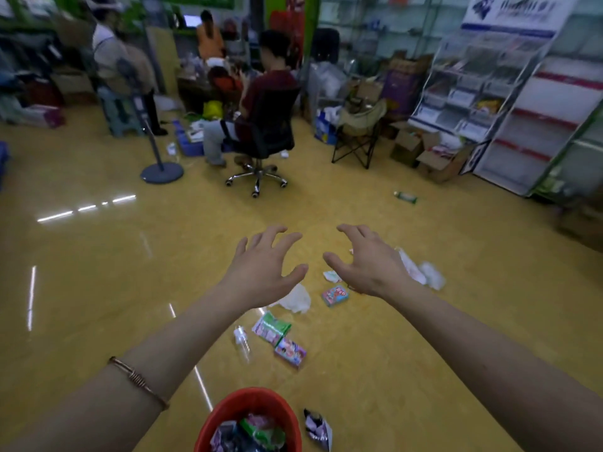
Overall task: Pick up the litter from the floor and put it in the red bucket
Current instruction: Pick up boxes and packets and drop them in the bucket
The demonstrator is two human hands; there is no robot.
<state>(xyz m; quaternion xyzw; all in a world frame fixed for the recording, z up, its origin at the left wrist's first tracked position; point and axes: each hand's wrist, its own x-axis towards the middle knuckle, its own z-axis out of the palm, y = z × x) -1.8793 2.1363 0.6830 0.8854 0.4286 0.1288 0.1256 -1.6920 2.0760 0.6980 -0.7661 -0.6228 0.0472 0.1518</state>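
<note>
1. My left hand (261,272) and right hand (368,265) reach out side by side over the yellow floor (98,272); each grip is spread apart, holding nothing.
2. The red bucket (228,415) sits at 6 o'clock (wrappers already inside); a crumpled foil wrapper (318,429) lies just beside it at 3 o'clock.
3. Litter lies between bucket and hands: a clear bottle (242,342), a green packet (271,327), a pink box (290,352), white tissue (298,300), a small card box (335,295).
</note>
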